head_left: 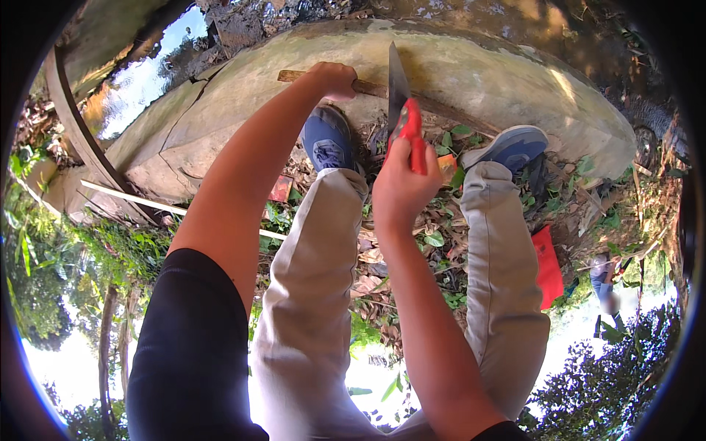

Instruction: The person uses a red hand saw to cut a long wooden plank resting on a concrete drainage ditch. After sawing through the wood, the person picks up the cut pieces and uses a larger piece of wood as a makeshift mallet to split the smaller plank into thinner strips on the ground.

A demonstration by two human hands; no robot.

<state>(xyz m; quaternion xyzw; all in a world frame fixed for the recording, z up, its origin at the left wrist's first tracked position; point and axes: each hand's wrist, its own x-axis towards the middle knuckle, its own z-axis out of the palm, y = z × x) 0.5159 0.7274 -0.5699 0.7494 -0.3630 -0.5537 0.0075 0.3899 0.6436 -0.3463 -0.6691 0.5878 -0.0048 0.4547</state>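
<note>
My left hand (pixel 336 79) is wrapped round a narrow wooden stick (pixel 448 111) that lies across the concrete ledge (pixel 243 95). One end of the stick pokes out to the left of my fist. In my right hand (pixel 404 187) is a handsaw (pixel 398 81), held by its red handle. Its dark blade points away from me and crosses the stick just right of my left hand; whether the teeth touch the wood I cannot tell.
My blue shoes (pixel 329 140) stand against the ledge, amid dry leaves (pixel 371 261) and small plants. A red sheet or bag (pixel 546 268) lies by my right leg. At left a long plank (pixel 84 140) leans over the ledge. Muddy water (pixel 507 18) lies beyond; a person (pixel 604 283) stands far right.
</note>
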